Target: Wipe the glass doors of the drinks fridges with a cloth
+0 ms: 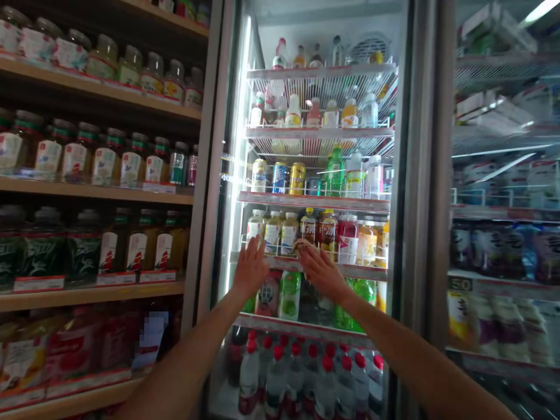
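My left hand is raised flat, fingers stretched upward, in front of the lit drinks fridge. It appears to rest on the fridge's glass door, though contact is hard to make out. To its right, my right hand reaches forward with a small crumpled brownish cloth under its fingers. Behind the hands stand a row of bottles with white caps, two dark bottles with yellow caps and a red bottle. A green drink carton shows below, between my arms.
On the left, wooden shelves carry rows of jars and bottles. Another glass-fronted fridge stands at the right beyond a metal frame. Red-capped bottles fill the fridge's bottom. Cans stand on a higher shelf.
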A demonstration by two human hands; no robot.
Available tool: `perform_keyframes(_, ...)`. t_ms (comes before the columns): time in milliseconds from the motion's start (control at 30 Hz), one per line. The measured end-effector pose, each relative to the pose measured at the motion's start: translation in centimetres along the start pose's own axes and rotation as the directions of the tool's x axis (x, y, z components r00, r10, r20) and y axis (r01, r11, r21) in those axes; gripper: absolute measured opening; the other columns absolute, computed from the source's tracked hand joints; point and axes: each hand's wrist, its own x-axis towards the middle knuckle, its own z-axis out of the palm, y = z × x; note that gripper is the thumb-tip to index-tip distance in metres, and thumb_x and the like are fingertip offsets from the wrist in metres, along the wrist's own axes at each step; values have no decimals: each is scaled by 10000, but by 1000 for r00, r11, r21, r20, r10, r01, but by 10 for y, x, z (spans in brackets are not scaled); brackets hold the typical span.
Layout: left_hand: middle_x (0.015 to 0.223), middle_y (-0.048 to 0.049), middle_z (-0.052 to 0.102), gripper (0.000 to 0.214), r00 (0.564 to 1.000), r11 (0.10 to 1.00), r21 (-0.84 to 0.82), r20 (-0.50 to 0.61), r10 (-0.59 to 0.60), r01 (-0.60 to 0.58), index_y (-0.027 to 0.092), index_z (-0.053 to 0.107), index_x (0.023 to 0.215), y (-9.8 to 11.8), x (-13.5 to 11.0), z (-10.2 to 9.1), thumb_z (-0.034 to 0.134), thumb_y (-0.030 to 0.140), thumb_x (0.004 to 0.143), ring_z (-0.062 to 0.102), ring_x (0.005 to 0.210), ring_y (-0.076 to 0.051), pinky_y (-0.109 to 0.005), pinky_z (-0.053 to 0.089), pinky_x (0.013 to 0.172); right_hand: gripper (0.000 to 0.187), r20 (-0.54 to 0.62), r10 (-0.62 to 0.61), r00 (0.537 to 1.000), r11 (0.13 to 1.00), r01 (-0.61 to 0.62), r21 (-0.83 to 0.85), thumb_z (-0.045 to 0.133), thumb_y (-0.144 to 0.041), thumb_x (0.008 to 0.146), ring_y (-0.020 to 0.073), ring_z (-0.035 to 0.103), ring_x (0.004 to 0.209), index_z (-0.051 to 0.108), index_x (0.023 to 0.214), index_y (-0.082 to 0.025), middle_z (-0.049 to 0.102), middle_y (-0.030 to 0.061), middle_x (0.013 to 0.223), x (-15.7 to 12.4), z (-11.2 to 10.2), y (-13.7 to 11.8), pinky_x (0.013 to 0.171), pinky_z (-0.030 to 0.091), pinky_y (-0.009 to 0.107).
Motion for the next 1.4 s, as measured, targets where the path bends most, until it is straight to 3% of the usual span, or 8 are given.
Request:
perform_keyframes(200, 1495, -127, 265, 586, 998, 999, -22, -26, 48, -49, 139, 335, 1386, 43, 18, 5, 477, 269, 832, 223, 1389, -254, -448, 241, 1116, 535, -80, 218, 973, 974, -221, -39, 456, -184, 850, 230, 178, 1407, 387, 1380, -161, 374, 108, 1454, -14, -13, 25, 1123, 167, 482)
perform_keyframes(367, 1495, -111, 269, 584, 998, 998, -15, 16, 59, -59, 163, 362, 1379, 71, 22, 15, 504, 285, 826, 216, 1391, -259, -456, 245, 1113, 489, -27, 53, 998, 996, -55, -65, 426, -164, 866, 201, 227, 1391, 427, 1354, -198, 450, 67, 1408, -45, -20, 29, 1135, 157, 443)
perform_keyframes(467, 1506, -113, 239, 595, 1000, 999, -32, -1, 20, -20, 161, 341, 1391, 80, 21, 23, 500, 299, 834, 166, 1403, -266, -467, 245, 1111, 492, -60, 153, 986, 983, -158, -89, 421, -163, 861, 219, 229, 1390, 426, 1353, -174, 431, 86, 1420, -42, -28, 46, 1125, 176, 461)
perform_keyframes(600, 1509, -121, 225, 604, 999, 999, -49, -30, -15, 13, 160, 317, 1403, 83, 20, 30, 495, 318, 847, 137, 1407, -273, -486, 229, 1115, 510, -125, 295, 947, 949, -306, -79, 416, -160, 852, 242, 187, 1404, 410, 1362, -144, 397, 119, 1437, -46, -32, 59, 1103, 215, 497)
perform_keyframes(767, 1514, -112, 213, 628, 1000, 999, -41, -20, 8, -9, 176, 296, 1415, 81, 19, 31, 507, 331, 844, 131, 1408, -268, -476, 233, 1117, 532, -76, 164, 984, 980, -171, -103, 433, -159, 846, 207, 201, 1402, 394, 1376, -185, 449, 93, 1405, -74, -33, 59, 1120, 210, 456)
perform_keyframes(967, 1519, -114, 196, 664, 1000, 999, -50, -11, 3, -3, 176, 270, 1426, 81, 18, 30, 518, 349, 835, 122, 1410, -276, -492, 226, 1116, 526, -228, 382, 896, 897, -418, -140, 374, -200, 888, 235, 151, 1414, 330, 1411, -181, 354, 113, 1464, -54, -51, 111, 1091, 239, 494)
perform_keyframes(1200, 1516, -121, 203, 674, 1000, 996, -84, 28, -6, 8, 171, 293, 1417, 83, 20, 23, 547, 355, 820, 148, 1405, -287, -490, 243, 1109, 625, -172, 381, 908, 901, -406, -150, 389, -158, 864, 243, 185, 1404, 199, 1458, -204, 335, 106, 1474, -105, -51, 86, 1058, 305, 488)
perform_keyframes(1400, 1521, -125, 183, 669, 998, 994, -98, 58, -34, 40, 159, 286, 1418, 88, 20, 19, 531, 352, 827, 137, 1406, -292, -500, 238, 1107, 604, -171, 495, 852, 848, -517, -119, 406, -180, 843, 286, 171, 1399, 274, 1433, -157, 282, 134, 1493, -79, -64, 111, 1057, 286, 539)
